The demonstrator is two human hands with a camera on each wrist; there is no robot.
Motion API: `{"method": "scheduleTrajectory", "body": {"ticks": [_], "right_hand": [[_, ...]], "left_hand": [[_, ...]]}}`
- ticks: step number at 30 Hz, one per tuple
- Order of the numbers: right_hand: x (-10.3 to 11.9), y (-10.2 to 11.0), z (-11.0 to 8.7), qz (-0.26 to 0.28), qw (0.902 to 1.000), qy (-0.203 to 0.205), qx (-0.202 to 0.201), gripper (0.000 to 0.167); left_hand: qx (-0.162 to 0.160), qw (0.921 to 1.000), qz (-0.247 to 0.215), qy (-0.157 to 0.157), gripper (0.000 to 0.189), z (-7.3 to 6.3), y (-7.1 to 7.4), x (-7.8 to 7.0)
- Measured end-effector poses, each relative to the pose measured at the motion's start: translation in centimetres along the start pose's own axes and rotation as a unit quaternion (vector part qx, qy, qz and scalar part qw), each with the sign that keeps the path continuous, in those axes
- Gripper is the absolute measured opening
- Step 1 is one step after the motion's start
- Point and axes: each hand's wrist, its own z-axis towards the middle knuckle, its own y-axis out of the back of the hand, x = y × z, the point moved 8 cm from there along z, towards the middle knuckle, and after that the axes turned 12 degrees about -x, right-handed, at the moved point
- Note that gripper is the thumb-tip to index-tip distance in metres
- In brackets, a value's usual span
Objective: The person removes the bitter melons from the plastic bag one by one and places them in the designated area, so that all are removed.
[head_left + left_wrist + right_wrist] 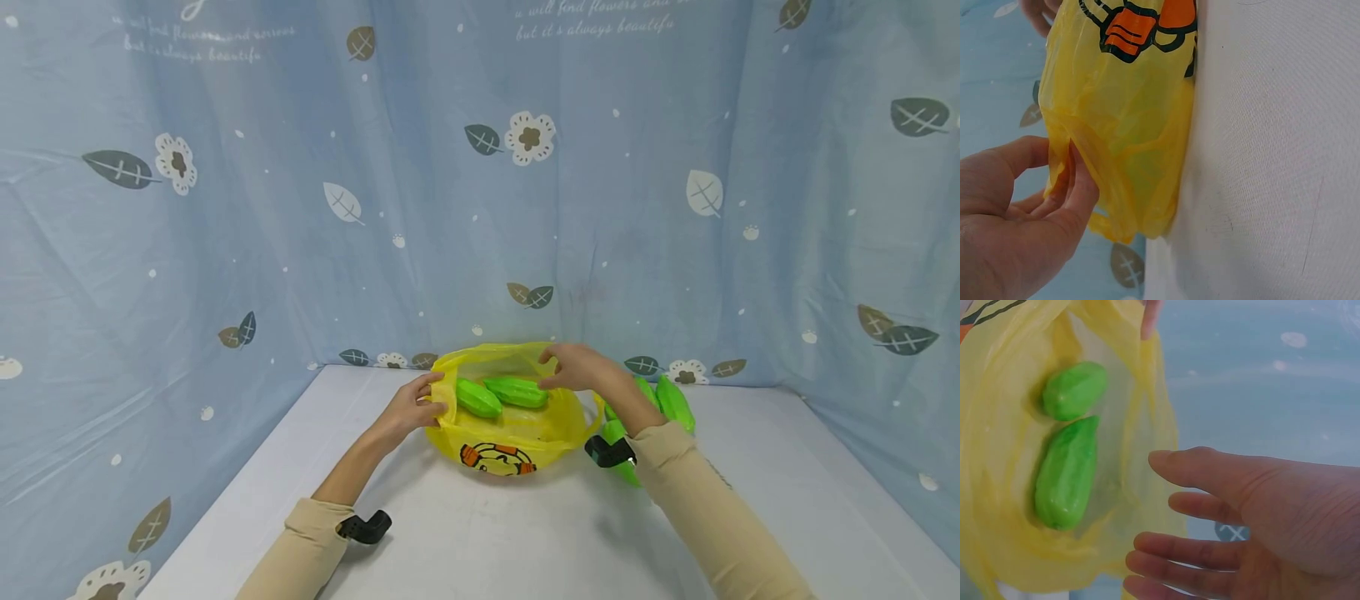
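A yellow plastic bag [536, 448] lies on the table with its mouth spread wide. Inside it, two green ridged vegetables, like plastic cucumbers, show: one on the left [478, 398] and one on the right [517, 392]. The left hand [1035, 212] pinches the bag's left rim between thumb and fingers. Over the bag's right side, the right hand [1210, 519] has its fingers spread, with nothing between them. Several more green vegetables [675, 403] lie right of the bag, partly hidden behind the right forearm.
The white table [480, 542] runs back to a blue curtain [600, 208] printed with leaves and flowers, which also hangs on both sides. Black wrist mounts [365, 527] sit at both cuffs. One bag handle [597, 417] loops out toward the loose vegetables.
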Motion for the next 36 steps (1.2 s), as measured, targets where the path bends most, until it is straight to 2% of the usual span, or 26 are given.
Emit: {"method": "scheduleTrajectory", "body": {"ticks": [9,20,30,36], "right_hand": [[0.3,-1.0,0.8,0.013,0.9999,-0.004,0.008,0.050],[0.3,-2.4,2.1,-0.014,0.9998,-0.007,0.011,0.049],[1.1,-4.0,3.3,0.003,0.9996,0.022,0.017,0.049],[1.1,-4.5,3.8,-0.008,0.9995,0.028,0.014,0.050]], "left_hand": [[0.001,1.0000,-0.002,0.003,0.067,0.0,-0.1,0.1],[-0.002,1.0000,0.003,-0.001,0.067,0.1,-0.1,0.1],[0.000,1.0000,0.010,0.000,0.067,0.1,0.0,0.3],[0.001,0.9999,0.010,0.000,0.068,0.0,0.0,0.2]]}}
